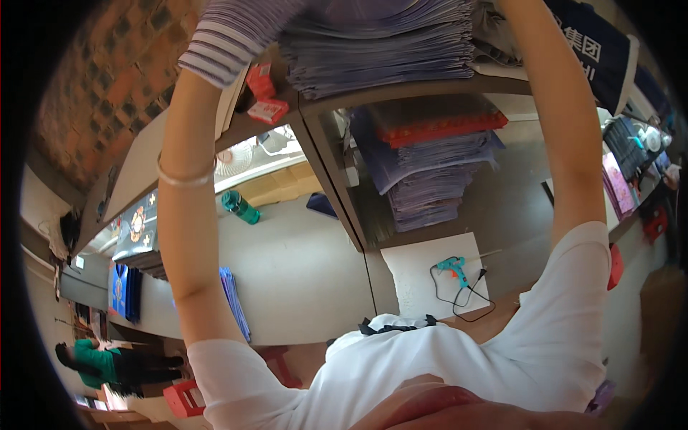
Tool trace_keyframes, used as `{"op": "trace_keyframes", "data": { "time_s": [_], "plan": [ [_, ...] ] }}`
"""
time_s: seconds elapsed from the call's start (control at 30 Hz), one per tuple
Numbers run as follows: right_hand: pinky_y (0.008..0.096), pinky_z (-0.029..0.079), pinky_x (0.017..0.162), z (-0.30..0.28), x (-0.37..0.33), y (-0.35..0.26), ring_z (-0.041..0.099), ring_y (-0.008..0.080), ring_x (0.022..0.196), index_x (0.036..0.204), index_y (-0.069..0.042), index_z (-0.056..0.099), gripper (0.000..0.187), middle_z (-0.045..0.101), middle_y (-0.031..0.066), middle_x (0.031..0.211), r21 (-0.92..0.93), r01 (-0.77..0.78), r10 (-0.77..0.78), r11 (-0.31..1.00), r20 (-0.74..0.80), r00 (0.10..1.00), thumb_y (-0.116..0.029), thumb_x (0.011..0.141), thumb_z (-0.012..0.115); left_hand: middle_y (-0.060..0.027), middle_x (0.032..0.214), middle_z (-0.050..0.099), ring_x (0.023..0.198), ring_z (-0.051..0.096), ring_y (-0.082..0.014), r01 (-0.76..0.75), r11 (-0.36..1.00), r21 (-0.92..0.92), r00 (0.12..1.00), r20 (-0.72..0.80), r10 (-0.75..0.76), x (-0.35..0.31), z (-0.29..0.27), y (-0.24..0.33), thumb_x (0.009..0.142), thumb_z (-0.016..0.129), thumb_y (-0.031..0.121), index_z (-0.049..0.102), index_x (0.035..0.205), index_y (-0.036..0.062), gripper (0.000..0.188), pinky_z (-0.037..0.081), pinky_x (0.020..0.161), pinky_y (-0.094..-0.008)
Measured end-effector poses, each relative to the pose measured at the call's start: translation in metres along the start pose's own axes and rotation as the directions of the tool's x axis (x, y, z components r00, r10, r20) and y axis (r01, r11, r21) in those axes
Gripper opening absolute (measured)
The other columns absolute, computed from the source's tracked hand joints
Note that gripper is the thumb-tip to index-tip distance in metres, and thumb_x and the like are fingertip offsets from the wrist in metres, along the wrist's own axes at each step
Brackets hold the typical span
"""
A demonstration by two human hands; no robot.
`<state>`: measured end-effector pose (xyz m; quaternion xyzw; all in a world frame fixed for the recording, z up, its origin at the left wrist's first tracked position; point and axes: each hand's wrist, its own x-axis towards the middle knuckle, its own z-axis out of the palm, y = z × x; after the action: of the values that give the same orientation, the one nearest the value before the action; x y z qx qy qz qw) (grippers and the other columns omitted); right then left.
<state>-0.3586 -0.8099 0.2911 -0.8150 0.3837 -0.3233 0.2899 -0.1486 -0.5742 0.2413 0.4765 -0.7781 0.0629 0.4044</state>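
Both my arms stretch upward to a shelf at the top of the view. My left hand (240,32), in a white and dark striped knit glove, is at the left end of a tall stack of thin purple-grey folded pieces (380,54). Its fingers are blurred and cut off by the upper edge, so any hold is hidden. My right forearm (559,100) rises past the right side of the stack, and that hand lies beyond the frame. Small red boxes (267,110) sit on the shelf just below my left wrist.
Below the shelf, a second purple-grey stack (430,190) carries a red-edged clear packet (444,122). A teal glue gun (453,269) with a black cord rests on a white board (408,276). A green bottle (240,206) lies on the table. A person in green (100,364) is at the far left.
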Motion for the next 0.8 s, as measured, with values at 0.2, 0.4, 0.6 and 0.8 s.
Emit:
{"op": "trace_keyframes", "data": {
  "time_s": [0.2, 0.4, 0.6, 0.8],
  "plan": [
    [0.0437, 0.056, 0.082, 0.0, -0.042, -0.014, 0.066, 0.0396, 0.096, 0.139, -0.002, 0.037, 0.062, 0.062, 0.0286, 0.113, -0.066, -0.092, 0.097, 0.994, 0.065, 0.993, -0.046, 0.096, 0.04, -0.0268, 0.106, 0.063, 0.1, 0.061, -0.0407, -0.14, 0.749, 0.647, 0.99, 0.093, 0.105, 0.032, 0.063, 0.024, 0.078, 0.068, 0.043, 0.042, 0.129, -0.0061, 0.075, 0.05, 0.087, -0.0397],
    [0.0385, 0.056, 0.072, -0.016, -0.08, 0.006, 0.069, 0.0323, 0.083, 0.132, 0.001, 0.043, 0.06, 0.067, 0.0249, 0.104, -0.097, 0.166, -0.161, 0.981, 0.062, 0.985, -0.046, 0.097, 0.037, -0.028, 0.08, 0.063, 0.076, 0.062, -0.0433, -0.182, 0.774, 0.606, 0.965, 0.262, 0.023, 0.053, 0.078, 0.01, 0.084, 0.06, 0.037, 0.047, 0.115, -0.0061, 0.055, 0.05, 0.068, -0.0461],
    [0.0353, 0.056, 0.066, -0.031, -0.095, 0.003, 0.069, 0.0242, 0.071, 0.109, 0.0, 0.061, 0.037, 0.07, 0.0192, 0.091, -0.136, 0.336, -0.36, 0.932, -0.241, 0.901, -0.029, 0.094, 0.044, -0.0257, 0.064, 0.057, 0.059, 0.059, -0.0424, -0.07, 0.679, 0.731, 0.997, 0.077, 0.019, 0.071, 0.071, 0.006, 0.084, 0.055, 0.022, 0.052, 0.108, -0.0037, 0.035, 0.047, 0.054, -0.0471],
    [0.0344, 0.055, 0.075, -0.008, -0.124, 0.005, 0.068, 0.0265, 0.077, 0.1, 0.0, 0.065, 0.026, 0.069, 0.0161, 0.087, -0.4, 0.573, -0.67, 0.715, -0.163, 0.724, -0.015, 0.083, 0.054, -0.0258, 0.066, 0.057, 0.062, 0.058, -0.0443, -0.16, 0.773, 0.614, 0.972, -0.039, 0.232, 0.091, 0.057, -0.011, 0.083, 0.054, 0.016, 0.055, 0.092, 0.0014, 0.017, 0.046, 0.054, -0.0464]
  ]
}}
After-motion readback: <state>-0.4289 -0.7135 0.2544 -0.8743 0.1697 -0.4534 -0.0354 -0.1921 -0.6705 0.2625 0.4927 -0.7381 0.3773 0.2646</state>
